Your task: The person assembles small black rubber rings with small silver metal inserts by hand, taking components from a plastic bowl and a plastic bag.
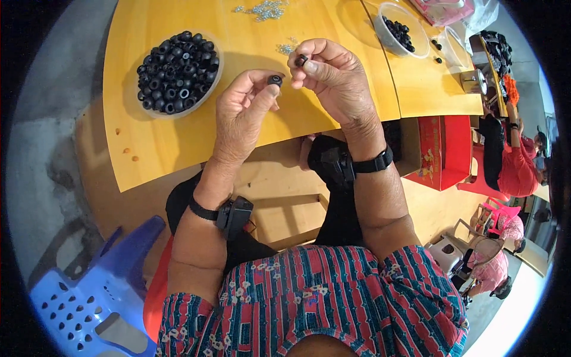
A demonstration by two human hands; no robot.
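Between the thumb and fingers of my left hand (247, 104) is a small round black cap (274, 80), its hollow end facing up. My right hand (336, 74) pinches another small black piece (301, 60), with a darker opening toward me. The two hands are close together above the yellow table (256, 128), their pieces apart. Left of my left hand stands a clear round tub (219, 74) heaped with similar black caps (178, 71). Beyond my fingertips lies a small group of clear, shiny bits (286, 47), partly hidden by my right hand.
A larger pile of shiny bits (267, 10) lies farther back. At the right are a second tub (386, 37) of black pieces, a metal can (473, 81) and a red box (443, 152). A blue plastic chair (89, 297) stands lower left; other people sit far right.
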